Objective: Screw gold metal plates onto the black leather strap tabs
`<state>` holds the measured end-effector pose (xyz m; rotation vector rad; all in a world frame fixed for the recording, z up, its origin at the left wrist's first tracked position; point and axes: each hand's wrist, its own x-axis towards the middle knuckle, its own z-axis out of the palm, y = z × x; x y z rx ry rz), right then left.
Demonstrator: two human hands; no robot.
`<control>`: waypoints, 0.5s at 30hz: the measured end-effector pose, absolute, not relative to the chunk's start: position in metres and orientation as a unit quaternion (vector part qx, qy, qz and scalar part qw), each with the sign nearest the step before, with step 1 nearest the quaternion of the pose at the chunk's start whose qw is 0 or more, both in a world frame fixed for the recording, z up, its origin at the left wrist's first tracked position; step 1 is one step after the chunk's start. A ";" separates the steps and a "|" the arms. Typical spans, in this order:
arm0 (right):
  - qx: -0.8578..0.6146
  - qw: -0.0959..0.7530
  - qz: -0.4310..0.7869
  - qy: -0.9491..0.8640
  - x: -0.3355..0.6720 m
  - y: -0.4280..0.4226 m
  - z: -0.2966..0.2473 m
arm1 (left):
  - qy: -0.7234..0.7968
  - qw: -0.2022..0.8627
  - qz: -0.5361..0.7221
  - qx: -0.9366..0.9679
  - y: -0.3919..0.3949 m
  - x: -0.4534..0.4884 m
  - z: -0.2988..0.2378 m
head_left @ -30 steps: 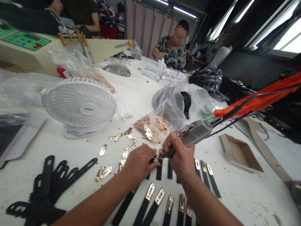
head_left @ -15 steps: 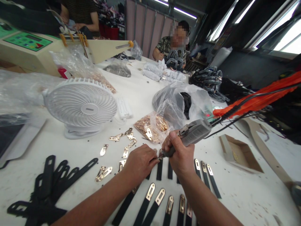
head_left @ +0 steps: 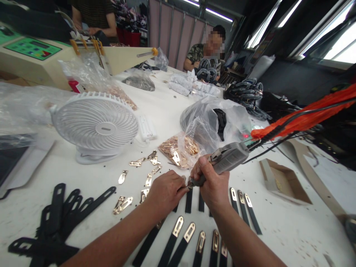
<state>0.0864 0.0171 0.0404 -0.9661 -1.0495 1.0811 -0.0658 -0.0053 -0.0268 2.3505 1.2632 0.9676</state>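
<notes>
My right hand (head_left: 213,187) is wrapped round a grey powered screwdriver (head_left: 226,158), its tip pointing down at the top end of a black strap (head_left: 188,200) on the white table (head_left: 280,226). My left hand (head_left: 165,191) presses down beside the tip, fingers pinched on the strap's end. A row of black straps with gold metal clips (head_left: 189,232) lies in front of me. Loose gold clips (head_left: 147,181) are scattered just left of my left hand.
A white desk fan (head_left: 94,124) stands at left, a pile of black straps (head_left: 52,218) at near left. Plastic bags of gold clips (head_left: 180,148) lie behind my hands. A small cardboard box (head_left: 280,180) sits at right. A seated person (head_left: 207,52) works at the far end.
The screwdriver's body has tipped slightly lower and left. Both hands stay at the strap's end.
</notes>
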 end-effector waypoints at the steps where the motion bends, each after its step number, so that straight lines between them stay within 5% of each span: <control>1: -0.421 0.625 0.471 -0.458 0.086 0.017 0.040 | 0.440 0.151 0.337 0.818 -0.005 -0.066 -0.027; 15: -0.413 0.631 0.479 -0.449 0.087 0.016 0.036 | 0.458 0.193 0.315 0.809 -0.006 -0.065 -0.026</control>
